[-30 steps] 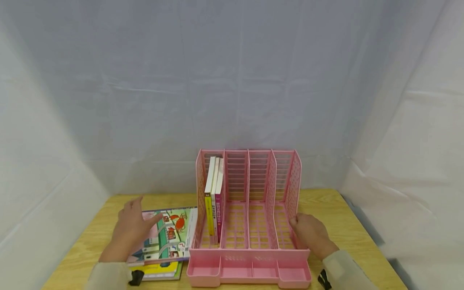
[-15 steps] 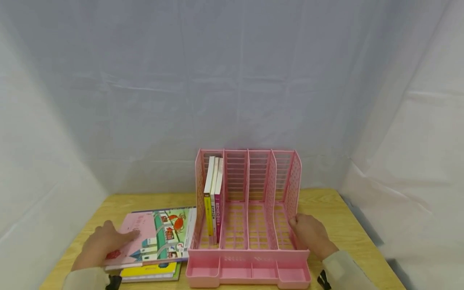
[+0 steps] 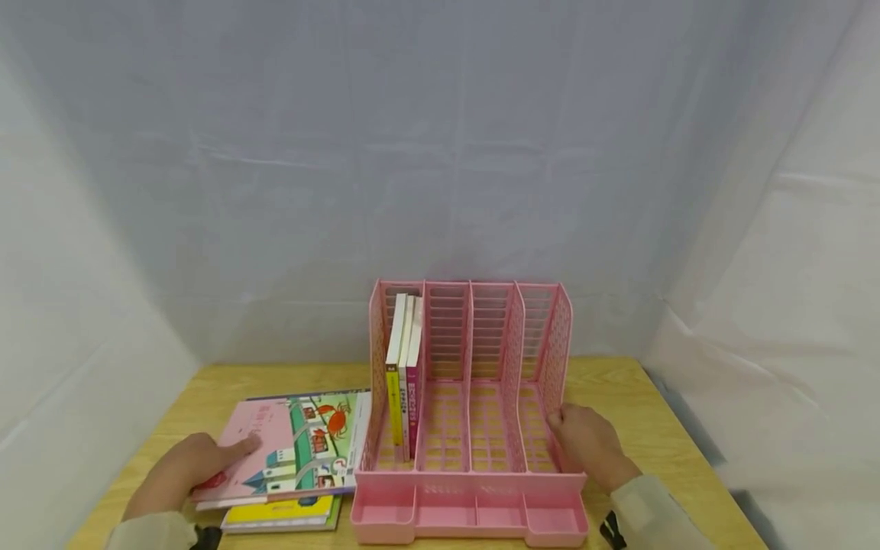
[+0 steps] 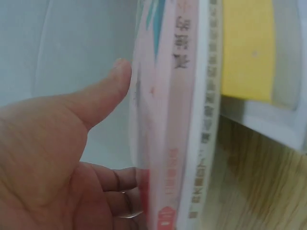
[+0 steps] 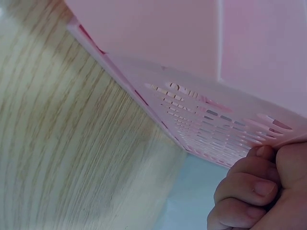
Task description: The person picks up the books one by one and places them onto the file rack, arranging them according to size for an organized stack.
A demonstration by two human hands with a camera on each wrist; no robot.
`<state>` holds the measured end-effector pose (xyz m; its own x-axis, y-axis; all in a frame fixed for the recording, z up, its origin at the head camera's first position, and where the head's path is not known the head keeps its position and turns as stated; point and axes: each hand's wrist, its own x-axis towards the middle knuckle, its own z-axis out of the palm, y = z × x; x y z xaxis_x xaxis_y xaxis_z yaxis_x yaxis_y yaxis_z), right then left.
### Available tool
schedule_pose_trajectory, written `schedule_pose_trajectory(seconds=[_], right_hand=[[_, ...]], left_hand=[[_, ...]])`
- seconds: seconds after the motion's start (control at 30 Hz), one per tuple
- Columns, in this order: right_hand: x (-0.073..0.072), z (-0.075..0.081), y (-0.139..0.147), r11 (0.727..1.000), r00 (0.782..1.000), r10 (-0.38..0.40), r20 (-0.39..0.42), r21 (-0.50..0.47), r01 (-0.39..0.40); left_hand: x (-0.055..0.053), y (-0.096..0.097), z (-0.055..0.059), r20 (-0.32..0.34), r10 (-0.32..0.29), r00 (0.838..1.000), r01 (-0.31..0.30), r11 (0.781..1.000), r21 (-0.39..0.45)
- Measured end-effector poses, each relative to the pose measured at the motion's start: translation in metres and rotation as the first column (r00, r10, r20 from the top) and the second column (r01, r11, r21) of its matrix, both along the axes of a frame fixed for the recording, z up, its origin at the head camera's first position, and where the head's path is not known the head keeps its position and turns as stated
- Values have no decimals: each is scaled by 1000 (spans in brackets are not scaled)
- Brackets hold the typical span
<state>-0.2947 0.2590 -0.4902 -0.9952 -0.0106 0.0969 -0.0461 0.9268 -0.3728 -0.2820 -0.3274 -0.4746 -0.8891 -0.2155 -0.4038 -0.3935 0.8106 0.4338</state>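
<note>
My left hand [image 3: 187, 467] is at the left side of a picture book [image 3: 271, 428] with a pink cover, a building and a red crab. Its thumb lies over the cover, and in the left wrist view the other fingers [image 4: 120, 199] meet the book's far edge. This book lies on other books, its right end against a pink book rack [image 3: 474, 484]. My right hand [image 3: 590, 443] grips the front edge of the rack's right side panel [image 5: 211, 120], fingers curled. Three slim books [image 3: 404, 367] stand upright in the rack's leftmost slot.
A yellow book [image 3: 282, 510] sticks out from under the pink one at the front. Small trays [image 3: 447, 507] run along the rack's front. A wooden table [image 3: 612, 382] carries everything, with pale sheeting [image 3: 440, 153] behind and on both sides.
My left hand has moved left and down from over the book to its left edge, uncovering the pink cover. My right hand has stayed on the rack.
</note>
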Motion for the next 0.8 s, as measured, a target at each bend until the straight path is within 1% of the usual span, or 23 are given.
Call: schedule_pose_trajectory(seconds=[0.17, 0.3, 0.47, 0.57, 0.67, 0.8], right_hand=[[-2, -1, -1, 1000, 1000, -4, 4, 11, 4], [-2, 1, -2, 1000, 1000, -5, -2, 13, 5], [-1, 3, -2, 1000, 1000, -11, -7, 4, 11], [-1, 2, -2, 1000, 1000, -16, -4, 4, 16], [-1, 1, -2, 1000, 1000, -25, 11, 4, 25], [-2, 0, -2, 999, 999, -37, 22, 6, 37]], left_hand=[[4, 1, 0, -7, 27, 1000, -26, 999, 27], [2, -3, -5, -19, 35, 999, -34, 998, 55], [-2, -12, -17, -49, 30, 998, -24, 993, 114], [-5, -18, -26, -62, 43, 997, -32, 986, 161], [-8, -22, -33, -71, 76, 995, -60, 977, 203], [-12, -23, -38, -81, 106, 991, -85, 969, 231]])
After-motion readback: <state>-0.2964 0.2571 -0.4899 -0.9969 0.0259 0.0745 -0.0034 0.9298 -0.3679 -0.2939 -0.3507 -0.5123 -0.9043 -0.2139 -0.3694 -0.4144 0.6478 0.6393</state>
